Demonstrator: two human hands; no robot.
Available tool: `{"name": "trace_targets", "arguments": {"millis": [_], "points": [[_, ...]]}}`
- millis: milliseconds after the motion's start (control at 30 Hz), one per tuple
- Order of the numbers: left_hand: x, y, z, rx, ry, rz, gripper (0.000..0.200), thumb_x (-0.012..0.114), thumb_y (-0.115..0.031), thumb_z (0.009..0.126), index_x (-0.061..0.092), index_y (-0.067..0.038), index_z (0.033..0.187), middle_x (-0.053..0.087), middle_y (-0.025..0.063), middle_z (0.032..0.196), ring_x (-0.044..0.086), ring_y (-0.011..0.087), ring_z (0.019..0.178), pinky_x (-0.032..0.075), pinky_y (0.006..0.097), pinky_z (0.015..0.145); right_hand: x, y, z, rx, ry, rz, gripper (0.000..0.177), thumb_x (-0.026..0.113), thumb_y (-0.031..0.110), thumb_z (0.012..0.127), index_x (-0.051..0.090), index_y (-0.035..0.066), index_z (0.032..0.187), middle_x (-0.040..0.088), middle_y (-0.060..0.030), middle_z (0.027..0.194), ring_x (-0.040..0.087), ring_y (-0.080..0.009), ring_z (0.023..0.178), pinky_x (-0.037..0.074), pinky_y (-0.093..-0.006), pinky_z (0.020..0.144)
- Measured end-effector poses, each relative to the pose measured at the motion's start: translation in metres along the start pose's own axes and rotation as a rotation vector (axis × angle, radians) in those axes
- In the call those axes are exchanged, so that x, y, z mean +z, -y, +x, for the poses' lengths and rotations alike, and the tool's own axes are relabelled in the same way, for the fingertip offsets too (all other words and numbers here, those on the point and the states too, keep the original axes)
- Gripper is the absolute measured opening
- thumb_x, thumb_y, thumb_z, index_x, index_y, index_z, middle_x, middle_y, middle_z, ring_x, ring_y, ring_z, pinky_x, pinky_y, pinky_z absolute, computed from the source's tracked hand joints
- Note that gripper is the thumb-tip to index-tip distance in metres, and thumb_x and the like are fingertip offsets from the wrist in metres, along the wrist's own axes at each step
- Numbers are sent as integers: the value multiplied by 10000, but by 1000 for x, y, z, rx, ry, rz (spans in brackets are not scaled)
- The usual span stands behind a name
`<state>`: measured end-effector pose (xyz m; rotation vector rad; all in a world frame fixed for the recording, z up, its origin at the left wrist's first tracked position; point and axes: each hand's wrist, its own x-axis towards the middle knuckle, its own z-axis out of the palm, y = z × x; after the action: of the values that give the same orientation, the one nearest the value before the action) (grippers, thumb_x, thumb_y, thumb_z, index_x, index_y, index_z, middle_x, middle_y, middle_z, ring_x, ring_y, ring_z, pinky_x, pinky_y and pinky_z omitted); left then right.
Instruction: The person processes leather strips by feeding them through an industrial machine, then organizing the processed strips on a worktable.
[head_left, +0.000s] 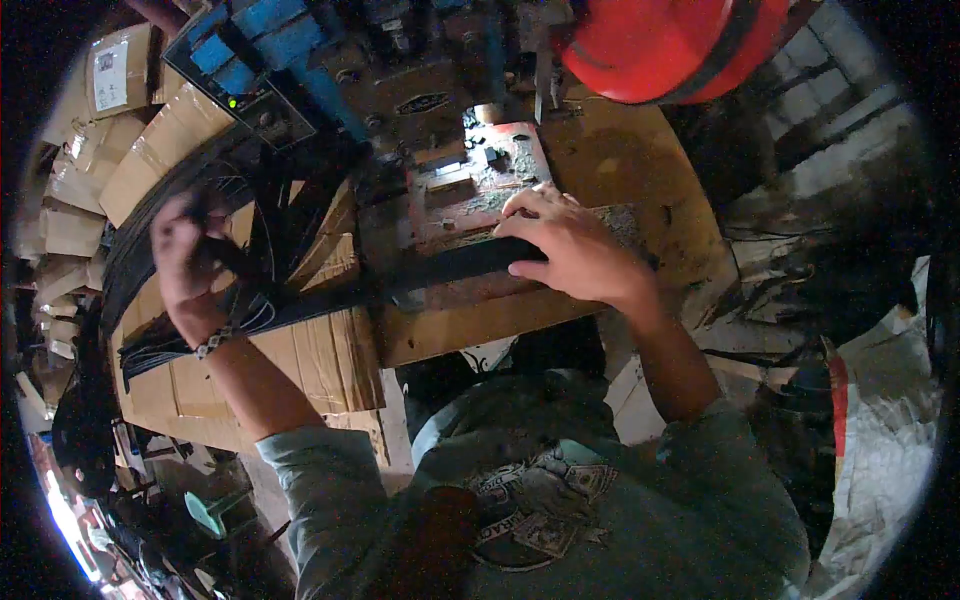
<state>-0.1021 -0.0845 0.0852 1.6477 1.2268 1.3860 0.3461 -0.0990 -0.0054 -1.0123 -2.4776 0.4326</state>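
Wooden bench, right hand spread flat on black strip, left hand grip clamped round strip bundle

The strip is black, like the bundle of strips at the bench's left edge — the cardboard there is tan. The cover at the far right corner is red.

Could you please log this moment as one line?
left hand: grips strip bundle | right hand: on black strip over machine bed
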Motion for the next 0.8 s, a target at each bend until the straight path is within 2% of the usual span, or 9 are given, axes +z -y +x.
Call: {"name": "trace_targets", "arguments": {"millis": [67,133,167,233,333,433,633,733,800], "points": [[-35,8,-2,-6,-343,-292,531,704,-348,913,618,78,1219,666,101,1111,590,168,1026,450,312,915,0,-4,6,22,29,32,362,751,257,829,658,73,1127,640,-127,1105,597,-367,1078,457,-460,949],[-26,-4,-13,70,-395,188,428,679,-266,932,645,64,1203,671,110,1174,605,162,1045,465,319,925,1,-8,12,84,50,101,339,747,231,834,653,62,1113,667,-142,1049,616,-378,1036,467,-467,926],[-22,-6,-18,85,-415,368,386,670,-231,938,658,56,1196,672,113,1201,611,160,1056,471,321,930,-3,-9,17,76,84,93,314,714,181,857,602,21,1102,664,-233,1025,631,-420,1024,489,-481,882],[-6,3,-24,39,-416,488,333,666,-182,935,677,34,1188,670,114,1239,619,160,1084,478,319,945,-10,-5,27,80,46,142,308,714,166,853,595,19,1095,666,-220,1016,635,-423,1005,494,-484,868],[102,-7,-41,-192,-6,349,352,730,-156,893,678,5,1202,681,144,1223,627,174,1108,482,319,963,-10,-5,37,49,-82,200,293,724,160,844,605,30,1077,674,-196,1011,644,-405,989,500,-469,864],[172,17,-42,72,327,339,464,816,-181,821,663,21,1210,691,164,1187,635,194,1101,481,360,983,-18,-9,51,76,-74,243,310,733,182,849,617,49,1104,681,-184,1047,647,-382,1008,496,-445,877],[173,46,-13,-44,411,178,448,827,-179,799,689,15,1178,725,156,1081,659,191,1015,497,332,894,9,-35,59,127,-193,171,389,721,259,869,630,34,1173,662,-199,1126,631,-389,1063,492,-434,904],[146,56,12,-16,414,325,366,821,-180,791,726,13,1087,737,143,995,657,157,965,496,323,848,20,-26,59,212,-258,-12,430,692,339,894,652,52,1212,617,-189,1254,580,-386,1157,439,-472,992],[132,46,30,-152,485,555,342,819,-194,778,739,-1,1049,738,153,971,673,188,949,501,339,854,23,-18,61,237,-250,-180,428,674,362,908,664,65,1215,598,-177,1300,544,-374,1218,401,-486,1039]]}}
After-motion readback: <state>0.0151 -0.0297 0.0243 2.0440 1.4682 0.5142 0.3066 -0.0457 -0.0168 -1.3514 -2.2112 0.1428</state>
